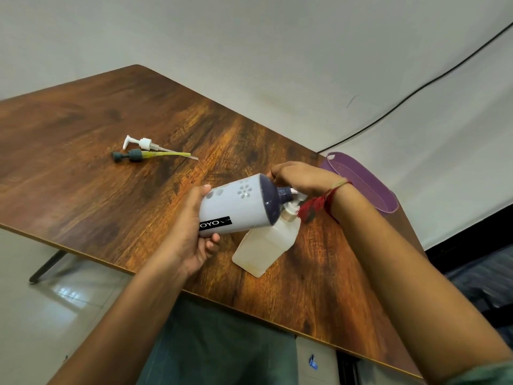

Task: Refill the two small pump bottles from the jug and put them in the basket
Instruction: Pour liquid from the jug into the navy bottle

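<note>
My left hand (pixel 194 232) grips the base of a lavender bottle (pixel 236 207) with a dark blue shoulder and an "OYO" label, and holds it tipped to the right. Its dark neck points down at the white mouth of a translucent square bottle (pixel 263 245) of pale liquid, which stands on the table. My right hand (pixel 302 180) curls round the lavender bottle's neck where the two openings meet, and it hides the contact. A white pump head (pixel 143 143) and a dark grey pump head (pixel 133 156) with a yellow tube lie side by side at the far left. No jug is in view.
A purple basket (pixel 369 184) stands at the table's right edge, just behind my right wrist. The wooden table (pixel 83 120) runs far to the left. A black cable (pixel 416 91) runs along the white wall behind.
</note>
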